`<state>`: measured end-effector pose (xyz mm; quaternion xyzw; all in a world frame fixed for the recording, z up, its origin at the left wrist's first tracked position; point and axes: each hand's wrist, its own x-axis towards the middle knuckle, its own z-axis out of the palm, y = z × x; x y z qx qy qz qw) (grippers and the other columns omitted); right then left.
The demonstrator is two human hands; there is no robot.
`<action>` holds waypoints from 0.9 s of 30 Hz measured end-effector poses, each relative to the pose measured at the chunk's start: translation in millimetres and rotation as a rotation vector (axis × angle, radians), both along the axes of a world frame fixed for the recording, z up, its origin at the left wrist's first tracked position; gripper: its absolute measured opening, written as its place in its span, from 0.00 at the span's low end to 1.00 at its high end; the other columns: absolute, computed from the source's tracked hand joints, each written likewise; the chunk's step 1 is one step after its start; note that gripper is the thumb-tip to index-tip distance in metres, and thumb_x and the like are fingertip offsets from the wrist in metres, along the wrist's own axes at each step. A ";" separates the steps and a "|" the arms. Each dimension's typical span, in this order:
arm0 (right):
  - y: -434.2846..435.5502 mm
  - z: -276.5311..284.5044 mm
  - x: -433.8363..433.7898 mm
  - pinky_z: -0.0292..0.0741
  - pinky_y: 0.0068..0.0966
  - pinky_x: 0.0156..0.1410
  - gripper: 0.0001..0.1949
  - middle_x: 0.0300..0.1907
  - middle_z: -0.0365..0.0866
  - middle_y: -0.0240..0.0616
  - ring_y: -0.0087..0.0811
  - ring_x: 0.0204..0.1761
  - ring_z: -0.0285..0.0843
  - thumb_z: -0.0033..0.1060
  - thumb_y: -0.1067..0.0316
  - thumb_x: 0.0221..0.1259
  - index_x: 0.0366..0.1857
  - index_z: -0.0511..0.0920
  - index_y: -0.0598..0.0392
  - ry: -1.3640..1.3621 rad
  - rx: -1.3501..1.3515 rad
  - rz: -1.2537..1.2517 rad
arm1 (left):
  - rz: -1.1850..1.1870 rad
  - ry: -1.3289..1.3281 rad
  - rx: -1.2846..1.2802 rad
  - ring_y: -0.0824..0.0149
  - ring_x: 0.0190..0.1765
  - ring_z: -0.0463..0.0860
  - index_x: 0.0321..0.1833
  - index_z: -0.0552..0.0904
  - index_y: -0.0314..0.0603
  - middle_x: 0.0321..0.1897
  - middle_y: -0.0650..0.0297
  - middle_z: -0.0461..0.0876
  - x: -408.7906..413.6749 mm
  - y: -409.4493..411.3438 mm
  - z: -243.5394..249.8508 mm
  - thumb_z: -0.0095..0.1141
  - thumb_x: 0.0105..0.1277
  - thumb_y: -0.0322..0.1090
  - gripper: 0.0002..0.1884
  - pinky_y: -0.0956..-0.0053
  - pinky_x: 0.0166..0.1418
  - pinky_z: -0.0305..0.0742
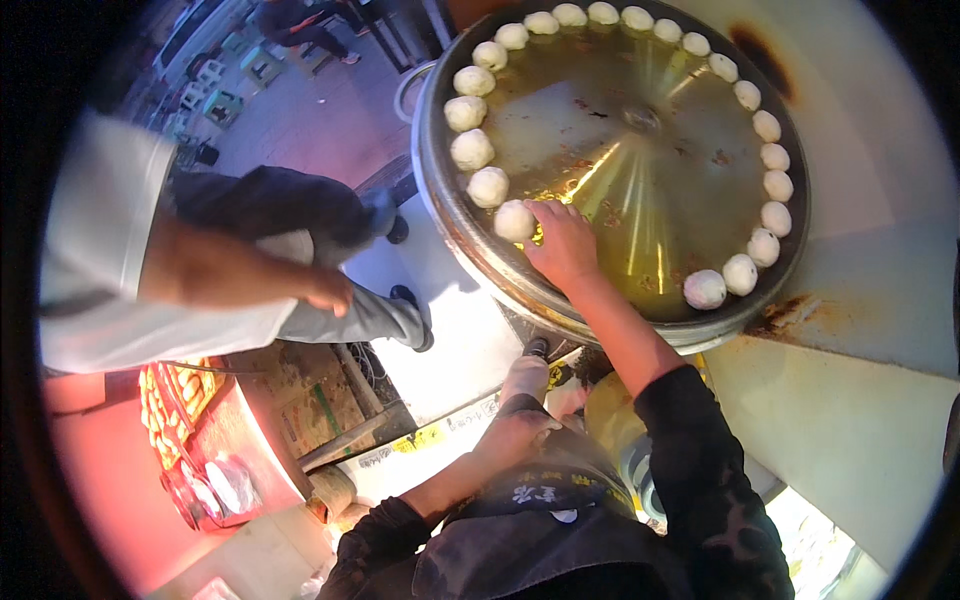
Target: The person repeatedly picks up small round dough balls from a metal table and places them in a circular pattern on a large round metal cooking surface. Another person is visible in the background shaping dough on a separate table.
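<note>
A large round metal pan (652, 187) with a raised centre holds a layer of yellowish oil. Pale round dough balls (472, 149) sit along its inner rim in a broken ring, with a gap at the near side. At the left end of that gap, my right hand (564, 244) has its thumb and fingers against the right side of a dough ball (514, 220). Below the pan, my left hand (514, 439) is low in front of my dark apron (555, 487), which bears writing. Its fingers are partly hidden, and whether they hold anything is unclear.
A person in a pale shirt (105, 247) stands close on the left, one arm reaching toward the middle. Fried dough pieces (180, 405) lie on a round red-lit table (259, 450). A pale counter (862, 300) adjoins the pan. Stools (260, 66) stand far back.
</note>
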<state>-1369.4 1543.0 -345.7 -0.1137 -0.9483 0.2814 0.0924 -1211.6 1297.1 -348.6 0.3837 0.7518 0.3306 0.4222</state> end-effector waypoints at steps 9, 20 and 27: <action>50.9 30.2 226.2 0.77 0.41 0.61 0.18 0.51 0.83 0.43 0.49 0.55 0.79 0.62 0.75 0.57 0.53 0.82 0.50 0.195 -0.098 -0.378 | -0.258 0.036 0.090 0.49 0.52 0.85 0.55 0.84 0.48 0.48 0.52 0.86 11.1 32.0 5.0 0.55 0.71 0.33 0.12 0.57 0.58 0.80; 101.1 55.7 668.7 0.73 0.37 0.67 0.21 0.56 0.79 0.44 0.48 0.61 0.76 0.59 0.76 0.54 0.56 0.79 0.51 0.206 0.287 -1.465 | -0.657 0.034 0.180 0.49 0.51 0.85 0.53 0.85 0.43 0.47 0.53 0.86 120.4 107.2 53.3 0.53 0.71 0.30 0.12 0.59 0.56 0.79; 114.9 64.2 824.9 0.73 0.37 0.68 0.22 0.57 0.77 0.45 0.46 0.61 0.75 0.61 0.75 0.53 0.56 0.78 0.53 0.216 0.411 -1.814 | -0.698 -0.001 0.266 0.50 0.50 0.85 0.49 0.85 0.40 0.45 0.52 0.86 185.2 118.6 53.9 0.56 0.68 0.25 0.10 0.61 0.57 0.78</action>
